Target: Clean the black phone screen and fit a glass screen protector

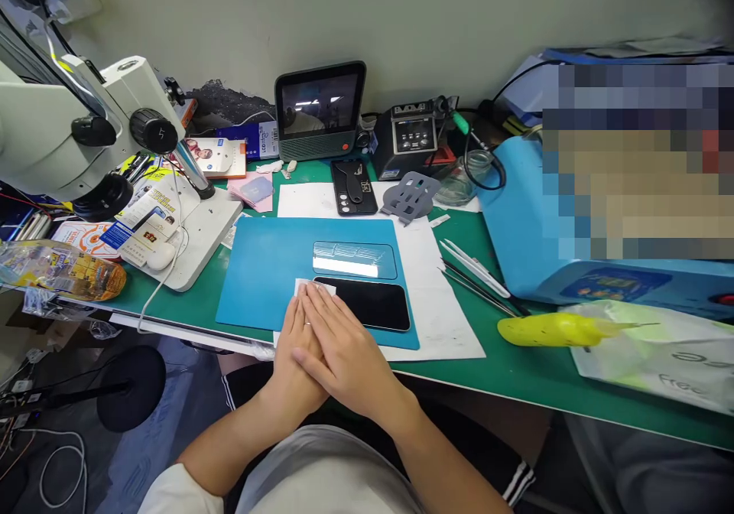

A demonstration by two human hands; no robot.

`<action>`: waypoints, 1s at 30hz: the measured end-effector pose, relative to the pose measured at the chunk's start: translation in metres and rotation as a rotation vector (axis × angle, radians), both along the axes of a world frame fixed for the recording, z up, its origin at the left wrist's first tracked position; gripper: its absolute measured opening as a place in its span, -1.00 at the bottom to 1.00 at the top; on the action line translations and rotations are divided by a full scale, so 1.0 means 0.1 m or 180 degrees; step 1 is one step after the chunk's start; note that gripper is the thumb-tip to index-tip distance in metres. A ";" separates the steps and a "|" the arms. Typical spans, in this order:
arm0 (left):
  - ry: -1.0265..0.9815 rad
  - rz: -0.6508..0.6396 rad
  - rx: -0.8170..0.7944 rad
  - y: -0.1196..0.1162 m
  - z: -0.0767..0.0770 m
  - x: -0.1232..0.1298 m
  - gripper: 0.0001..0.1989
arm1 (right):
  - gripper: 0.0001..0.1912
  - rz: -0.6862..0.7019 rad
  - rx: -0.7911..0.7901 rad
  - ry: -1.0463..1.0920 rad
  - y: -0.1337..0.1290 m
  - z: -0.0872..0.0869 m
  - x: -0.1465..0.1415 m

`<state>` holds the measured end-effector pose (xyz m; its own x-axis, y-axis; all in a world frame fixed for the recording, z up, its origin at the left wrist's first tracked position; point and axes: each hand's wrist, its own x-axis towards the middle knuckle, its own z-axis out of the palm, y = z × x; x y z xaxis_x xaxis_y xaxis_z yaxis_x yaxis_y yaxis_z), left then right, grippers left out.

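Note:
My right hand point(349, 349) lies across my left hand point(295, 369), both with fingers stretched out flat over the near edge of the blue mat point(258, 269). A ring shows on a left-hand finger. Past the fingertips a bit of white paper or wipe point(326, 288) sticks out; the rest is hidden underneath. Right beside the fingers lies a smartphone point(378, 305) with a dark screen, face up on the mat. Behind it rests a clear rectangular sheet with a dark outline point(354, 260), like a screen protector.
Tweezers point(479, 288) and a yellow dropper bottle point(550, 330) lie right, near a white packet point(654, 353). Behind are a phone case point(354, 187), grey stand point(410, 196), soldering station point(407, 139) and smart display point(319, 108). A microscope point(131, 108) and plastic bottle point(63, 269) occupy the left.

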<state>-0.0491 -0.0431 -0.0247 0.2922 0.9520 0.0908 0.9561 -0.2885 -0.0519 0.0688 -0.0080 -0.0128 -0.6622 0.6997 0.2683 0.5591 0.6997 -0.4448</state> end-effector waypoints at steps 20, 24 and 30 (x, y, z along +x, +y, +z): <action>0.0219 -0.0392 -0.0067 0.01 0.05 0.97 -0.37 | -0.17 -0.0557 0.0091 0.0413 -0.19 -0.11 0.95; 0.0384 -0.0445 0.0038 0.20 0.01 1.09 -0.30 | -0.19 -0.0676 0.0026 0.0437 -0.03 -0.14 1.05; 0.0244 -0.0493 0.0124 0.36 -0.02 1.04 -0.30 | -0.22 -0.0727 0.0164 0.0285 0.14 -0.13 0.99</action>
